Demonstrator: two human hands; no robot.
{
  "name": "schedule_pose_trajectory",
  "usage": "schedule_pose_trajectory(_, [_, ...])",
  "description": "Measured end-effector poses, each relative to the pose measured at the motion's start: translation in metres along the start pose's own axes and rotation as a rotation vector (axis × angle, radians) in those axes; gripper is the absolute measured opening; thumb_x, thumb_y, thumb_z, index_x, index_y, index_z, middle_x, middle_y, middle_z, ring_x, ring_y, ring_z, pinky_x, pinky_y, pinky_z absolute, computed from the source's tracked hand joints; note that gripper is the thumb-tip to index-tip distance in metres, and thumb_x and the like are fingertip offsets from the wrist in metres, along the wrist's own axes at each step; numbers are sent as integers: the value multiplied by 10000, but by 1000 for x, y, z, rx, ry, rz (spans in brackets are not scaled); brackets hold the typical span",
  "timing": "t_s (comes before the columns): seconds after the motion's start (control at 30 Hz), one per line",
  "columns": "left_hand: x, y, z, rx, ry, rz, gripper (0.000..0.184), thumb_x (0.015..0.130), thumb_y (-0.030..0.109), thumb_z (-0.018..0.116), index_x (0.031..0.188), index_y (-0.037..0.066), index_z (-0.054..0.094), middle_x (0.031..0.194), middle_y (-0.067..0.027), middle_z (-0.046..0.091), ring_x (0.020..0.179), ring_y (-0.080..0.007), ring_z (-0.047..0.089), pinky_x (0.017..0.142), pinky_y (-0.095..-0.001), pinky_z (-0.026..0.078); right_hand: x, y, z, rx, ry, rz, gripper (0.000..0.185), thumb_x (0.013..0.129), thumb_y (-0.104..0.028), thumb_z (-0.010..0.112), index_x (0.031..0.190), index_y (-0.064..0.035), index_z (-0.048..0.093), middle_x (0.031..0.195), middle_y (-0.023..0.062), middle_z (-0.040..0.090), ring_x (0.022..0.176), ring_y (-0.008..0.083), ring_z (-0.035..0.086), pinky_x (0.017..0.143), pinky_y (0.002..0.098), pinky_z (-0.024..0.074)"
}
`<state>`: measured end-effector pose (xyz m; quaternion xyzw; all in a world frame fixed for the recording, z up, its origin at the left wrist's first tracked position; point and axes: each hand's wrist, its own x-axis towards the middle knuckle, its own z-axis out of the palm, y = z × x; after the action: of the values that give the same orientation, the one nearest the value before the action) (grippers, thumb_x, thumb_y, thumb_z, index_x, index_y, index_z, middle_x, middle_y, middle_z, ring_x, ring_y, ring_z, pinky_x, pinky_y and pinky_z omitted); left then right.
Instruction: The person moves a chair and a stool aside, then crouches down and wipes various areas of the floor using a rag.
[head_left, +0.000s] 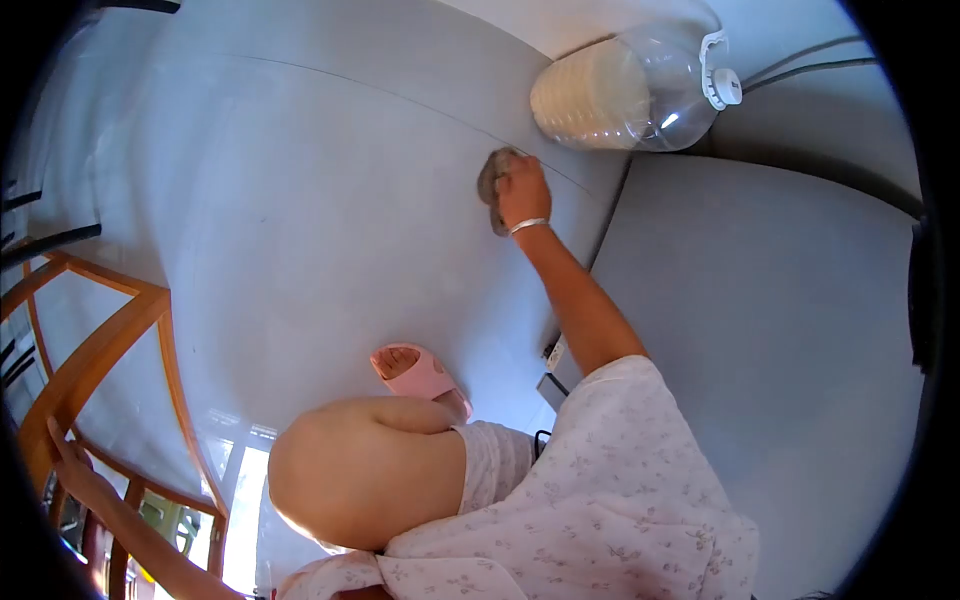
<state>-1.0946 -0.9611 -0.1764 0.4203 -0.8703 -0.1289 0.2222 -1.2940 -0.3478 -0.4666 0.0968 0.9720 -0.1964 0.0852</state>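
Note:
In the head view, my right hand (525, 192) presses a bunched grey-brown cloth (490, 180) against the pale grey floor (330, 190), fingers closed over it. A white band circles that wrist. Down at the left, my left hand (80, 472) is on the wooden frame (92, 345) of a piece of furniture. One finger lies along the wood and the others are partly hidden, seemingly hooked around it. Just beyond my right hand, a large clear plastic jug (630, 92) lies on its side, part-filled with something pale and granular.
The jug's white cap (724, 88) points right, near dark cables (810, 65) along the wall. A large grey panel (760, 330) borders the floor on the right. Below, my bent knee (350, 470) and a pink slipper (420, 375) take up space. Dark curved bars (50, 246) jut in from the left.

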Motion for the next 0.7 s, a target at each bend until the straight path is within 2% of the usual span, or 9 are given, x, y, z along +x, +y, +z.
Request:
schedule_pose_trajectory(0.13, [21,-29,-10,195,-19,-105,623,892,570,515,993,-21,684,575,11,339,517,-100,268,472,-301,235,-44,-17,13,-29,-144,-287,354,797,-108,579,1144,-46,544,1077,153,536,985,355,546,826,426,494])
schedule_pose_trajectory(0.2, [38,-52,-25,411,-293,-321,565,935,528,450,1302,113,561,899,-137,623,786,-215,577,695,-345,481,-51,-20,3,23,-188,-278,337,801,-103,568,1134,-53,548,1112,143,533,997,355,550,810,431,505])
schedule_pose_trajectory(0.23, [30,-37,-21,414,-288,-326,565,935,528,450,1302,113,561,899,-137,623,786,-215,577,695,-345,481,-44,-15,-2,13,-189,-252,338,806,-102,561,1141,-51,545,1128,142,532,1000,355,553,807,431,509])
schedule_pose_trajectory(0.3, [11,-12,-13,316,-127,-236,496,969,467,416,1304,129,560,701,-53,480,609,-166,435,589,-314,410,-27,-9,-8,48,-89,-186,337,819,-93,537,1153,-51,543,1162,140,533,1011,354,556,803,430,514])
schedule_pose_trajectory(0.4, [23,-49,-23,298,-254,-145,437,995,362,392,1326,114,533,660,-6,337,568,-152,306,563,-321,353,-39,-19,7,-6,-113,-275,342,824,-91,528,1163,-53,543,1152,140,543,1025,347,553,818,423,512])
schedule_pose_trajectory(0.43, [22,-54,-21,293,-232,-62,404,1001,222,356,1381,149,472,636,11,282,571,-151,297,561,-323,346,-53,-20,31,15,-92,-331,346,827,-100,540,1170,-57,547,1142,140,553,1029,331,556,809,411,519])
schedule_pose_trajectory(0.47, [23,-56,-22,301,-232,-60,404,1001,222,356,1381,149,472,636,11,282,571,-151,297,561,-323,346,-69,-18,50,-11,-45,-494,341,844,-128,546,1177,-57,549,1127,138,564,1021,315,562,803,403,524])
schedule_pose_trajectory(0.57, [31,-61,-26,307,-231,-195,449,980,136,383,1426,178,403,658,-12,313,580,-161,309,554,-338,343,-84,-52,33,22,-192,-449,286,898,-122,467,1159,-46,556,1089,133,572,991,316,549,844,431,478])
schedule_pose_trajectory(0.7, [36,-89,-33,528,-269,50,492,961,69,429,1434,197,391,808,-142,536,671,-252,514,617,-384,444,-75,-52,24,32,-307,-310,285,872,-96,483,1141,-41,561,1030,133,569,954,319,558,784,410,498])
